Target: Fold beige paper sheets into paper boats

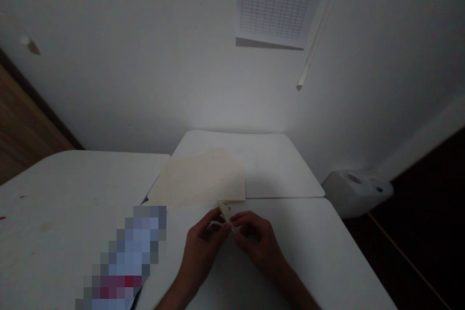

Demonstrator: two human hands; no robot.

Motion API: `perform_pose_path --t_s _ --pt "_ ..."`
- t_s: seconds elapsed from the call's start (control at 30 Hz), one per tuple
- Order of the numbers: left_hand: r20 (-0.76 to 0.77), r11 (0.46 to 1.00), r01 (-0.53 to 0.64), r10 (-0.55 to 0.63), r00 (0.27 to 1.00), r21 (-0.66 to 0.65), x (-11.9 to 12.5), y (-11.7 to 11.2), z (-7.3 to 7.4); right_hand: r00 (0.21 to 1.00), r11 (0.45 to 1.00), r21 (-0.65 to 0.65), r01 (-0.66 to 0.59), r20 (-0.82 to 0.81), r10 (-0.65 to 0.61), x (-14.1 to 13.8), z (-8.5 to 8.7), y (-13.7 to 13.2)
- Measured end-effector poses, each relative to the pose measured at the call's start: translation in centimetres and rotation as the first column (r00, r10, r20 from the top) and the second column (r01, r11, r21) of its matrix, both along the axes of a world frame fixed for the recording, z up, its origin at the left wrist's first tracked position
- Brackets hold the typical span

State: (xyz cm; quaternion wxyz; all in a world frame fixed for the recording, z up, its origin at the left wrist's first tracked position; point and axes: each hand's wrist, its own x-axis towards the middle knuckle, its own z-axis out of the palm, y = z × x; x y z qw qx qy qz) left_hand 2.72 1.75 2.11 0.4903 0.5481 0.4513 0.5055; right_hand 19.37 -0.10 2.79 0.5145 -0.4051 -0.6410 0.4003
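Close together over the white table, my left hand and my right hand pinch a small off-white folded piece between thumbs and fingers. It comes to a point at the top, and thin, pale strip-like ends curve out beside the fingers on both sides. Whether it is cloth or paper I cannot tell. Just beyond my fingertips lies a flat cream sheet, spread over the tabletop. My fingers partly hide the folded piece.
To the left lies a blurred-out bluish item. A second white tabletop adjoins on that side. A white plastic container stands beyond the right edge. On the wall hang a printed table sheet and a thin white strip.
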Motion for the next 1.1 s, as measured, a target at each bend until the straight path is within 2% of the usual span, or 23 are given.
perform_pose_path --t_s 0.43,0.57,0.83,1.1 --pt "-0.021 1.000 0.011 -0.011 1.000 0.006 -0.09 -0.13 0.03 1.000 0.999 -0.033 0.020 -0.004 -0.020 0.06 -0.25 -0.01" --pt "-0.030 1.000 -0.003 0.004 1.000 0.016 -0.07 -0.25 -0.14 0.997 0.997 -0.036 0.064 0.036 -0.063 -0.14 -0.27 -0.27" --pt "-0.045 0.999 -0.012 0.014 0.999 0.034 0.11 -0.53 -0.01 0.979 0.986 0.112 0.126 0.147 -0.142 -0.57 -0.36 -0.58" --pt "-0.028 0.998 -0.024 0.026 0.999 0.062 0.36 -0.90 0.26 0.940 0.958 0.084 0.276 0.183 -0.287 -0.54 -0.69 -0.70"
